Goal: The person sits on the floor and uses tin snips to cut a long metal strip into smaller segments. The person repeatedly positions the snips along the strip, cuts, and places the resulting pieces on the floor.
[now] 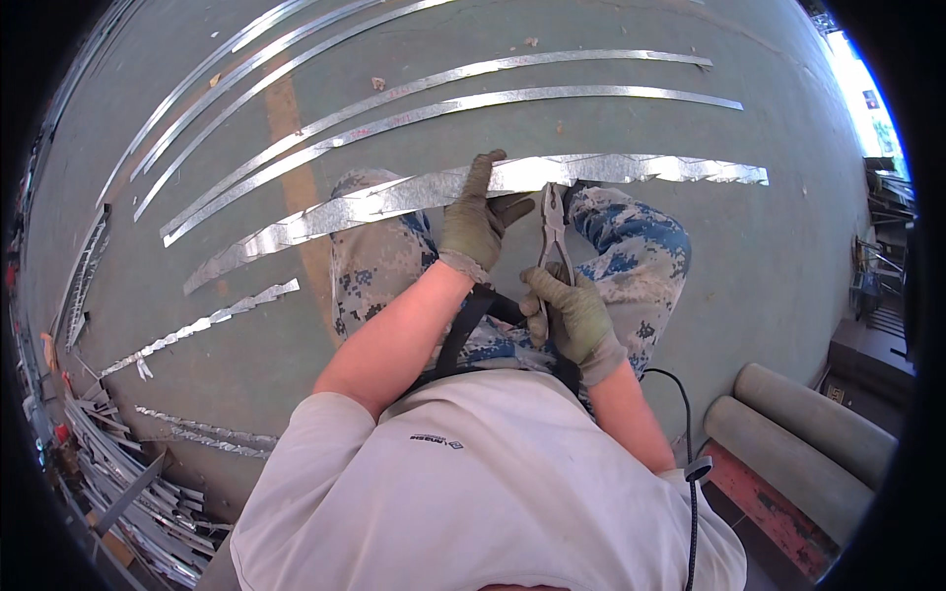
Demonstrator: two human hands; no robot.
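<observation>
A long, shiny sheet-metal strip point(394, 200) with creased, notched edges lies across in front of my knees. My left hand point(475, 225), in a grey-green work glove, grips it near the middle, a finger over its face and the thumb below the near edge. In my gloved right hand point(574, 313) is a pair of pliers point(555, 229), its handles held in the fingers. The pliers' jaws point away from me and meet the strip's near edge, right of my left hand. Whether they clamp the metal cannot be made out.
Beyond the strip, several flat metal strips point(552, 96) lie on the green floor point(778, 266). Crumpled strip pieces point(212, 320) lie at left, near a heap of metal scrap point(148, 512). Two grey rolls point(788, 438) rest on a red beam point(764, 507) at lower right.
</observation>
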